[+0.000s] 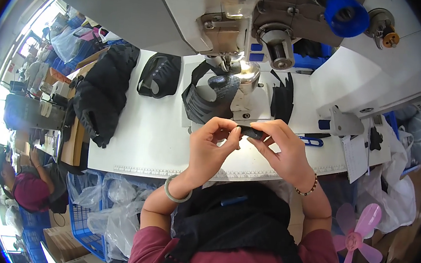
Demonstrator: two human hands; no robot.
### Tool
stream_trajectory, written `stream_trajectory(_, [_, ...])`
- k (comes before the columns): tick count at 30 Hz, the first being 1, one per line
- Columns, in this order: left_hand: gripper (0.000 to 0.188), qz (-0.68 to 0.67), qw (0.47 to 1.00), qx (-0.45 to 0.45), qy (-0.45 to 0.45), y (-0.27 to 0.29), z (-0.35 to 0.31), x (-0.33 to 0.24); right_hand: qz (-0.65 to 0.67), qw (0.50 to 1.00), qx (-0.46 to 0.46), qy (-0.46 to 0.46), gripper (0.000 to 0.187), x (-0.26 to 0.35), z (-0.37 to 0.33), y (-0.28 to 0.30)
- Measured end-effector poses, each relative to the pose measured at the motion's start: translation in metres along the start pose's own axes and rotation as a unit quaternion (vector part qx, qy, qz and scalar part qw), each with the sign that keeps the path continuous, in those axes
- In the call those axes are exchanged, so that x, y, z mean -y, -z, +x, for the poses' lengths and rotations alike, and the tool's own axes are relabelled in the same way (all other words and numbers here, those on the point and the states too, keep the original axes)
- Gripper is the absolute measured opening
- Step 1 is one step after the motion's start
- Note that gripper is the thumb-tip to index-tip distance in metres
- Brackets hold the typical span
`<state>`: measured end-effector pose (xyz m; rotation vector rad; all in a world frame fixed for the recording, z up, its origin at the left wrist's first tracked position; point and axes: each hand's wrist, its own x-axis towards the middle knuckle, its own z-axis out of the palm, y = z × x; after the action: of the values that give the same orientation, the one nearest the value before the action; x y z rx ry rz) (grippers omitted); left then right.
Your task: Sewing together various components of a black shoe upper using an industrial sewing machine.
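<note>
Close in front of the sewing machine (224,36), my left hand (213,147) and my right hand (280,151) pinch a small dark folded piece (251,132) between their fingertips. Its exact kind is too small to tell. Just beyond my left hand, a curved grey-and-black fabric piece (210,106) lies under the machine's needle area, lit by its lamp. Left of it on the white table (155,131) rests a black curved fabric piece (160,76) with a row of small holes. Black strips (283,95) lie beyond my right hand.
A blue-handled tool (312,141) lies right of my right hand. Black fabric (108,88) is heaped on the left. A ruler strip (201,175) follows the table's front edge. Below are a blue crate (85,226) and a pink fan (353,240). Another person (32,190) sits far left.
</note>
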<state>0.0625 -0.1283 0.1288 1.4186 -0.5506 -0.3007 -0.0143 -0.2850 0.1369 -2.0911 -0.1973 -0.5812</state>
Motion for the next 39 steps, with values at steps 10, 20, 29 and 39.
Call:
stream_trajectory(10, [0.013,-0.019,1.0,-0.017,-0.003,0.002,-0.001,0.0,0.304,0.946,-0.025,-0.111,0.015,-0.002,0.001,-0.005])
stream_trajectory(20, [0.014,0.012,0.983,0.155,0.093,0.019,0.017,-0.024,0.271,0.953,0.046,-0.126,0.018,0.004,0.009,0.005])
stream_trajectory(29, [0.015,-0.015,0.981,0.161,0.109,0.024,0.021,-0.028,0.05,0.998,0.042,0.008,0.027,0.008,0.017,0.012])
stream_trajectory(39, [0.01,-0.001,0.999,0.043,0.014,0.045,0.031,-0.048,0.266,0.958,-0.008,-0.106,0.036,0.0,0.028,-0.011])
